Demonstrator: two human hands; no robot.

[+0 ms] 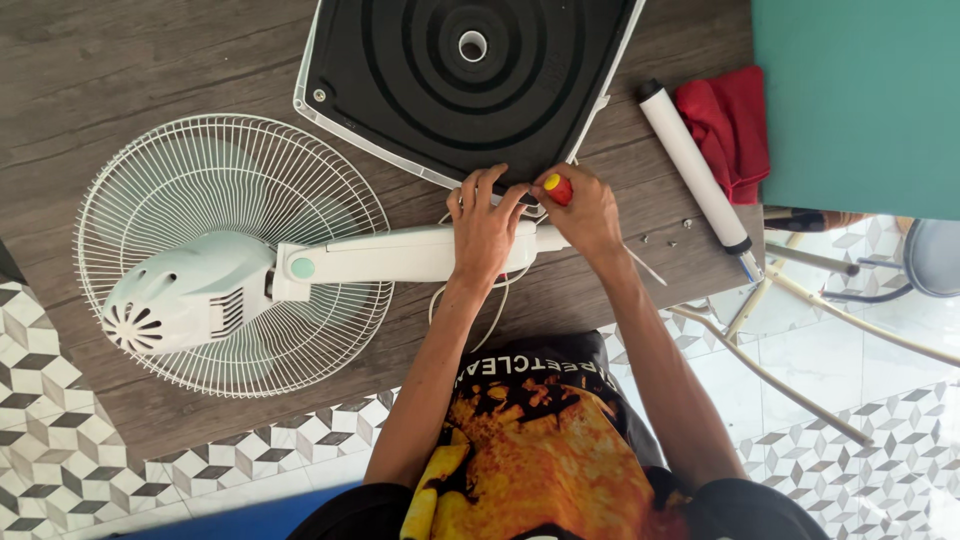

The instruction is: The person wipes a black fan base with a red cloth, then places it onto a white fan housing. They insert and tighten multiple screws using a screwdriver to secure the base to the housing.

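Observation:
A white pedestal fan (200,290) lies flat on a dark wooden table (100,70), its round wire grille (140,170) to the left and its white neck (390,255) pointing right. My left hand (485,225) presses down on the end of the neck. My right hand (585,212) grips a screwdriver with a red and yellow handle (557,187), held at the near edge of the square fan base (460,80), which lies upside down with its black ribbed underside up.
A white tube (695,170) lies right of the base beside a red cloth (730,125). Small screws (665,235) sit near the table's right edge. A teal board (860,100) fills the top right. Metal chair legs (800,300) stand over patterned floor tiles.

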